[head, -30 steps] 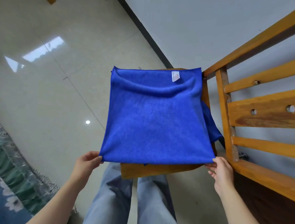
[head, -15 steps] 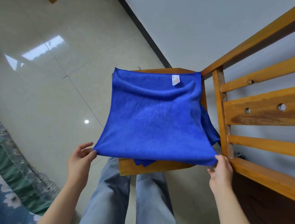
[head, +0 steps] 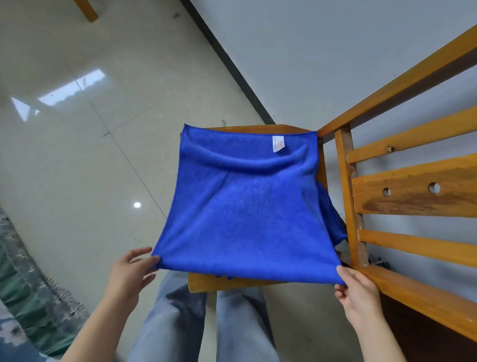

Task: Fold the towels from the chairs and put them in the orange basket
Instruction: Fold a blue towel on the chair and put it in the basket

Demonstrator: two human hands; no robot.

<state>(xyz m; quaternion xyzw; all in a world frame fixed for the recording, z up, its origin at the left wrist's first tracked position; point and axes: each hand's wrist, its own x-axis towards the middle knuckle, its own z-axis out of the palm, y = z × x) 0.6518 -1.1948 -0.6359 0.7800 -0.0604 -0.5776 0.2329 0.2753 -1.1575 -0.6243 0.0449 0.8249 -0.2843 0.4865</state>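
Blue towel (head: 246, 210), white tag (head: 278, 144) | spread over chair (head: 203, 283) | left grip (head: 130, 272), right grip (head: 357, 293) pinch near corners

To the right, at three o'clock, the orange-brown slatted wooden frame (head: 430, 193) stands just beside my right hand (head: 357, 293) and shuts that side. From nine to eleven o'clock the glossy pale tiled floor (head: 76, 153) gives my left hand (head: 130, 272) wide room. At seven o'clock a green-and-blue flowered fabric (head: 0, 290) lies low, well apart. The blue microfibre towel (head: 246, 210), pinched at both near corners, spans the brown wooden chair seat (head: 203, 282) between my hands. At twelve o'clock the plain grey wall (head: 326, 59) closes off the space behind the chair.
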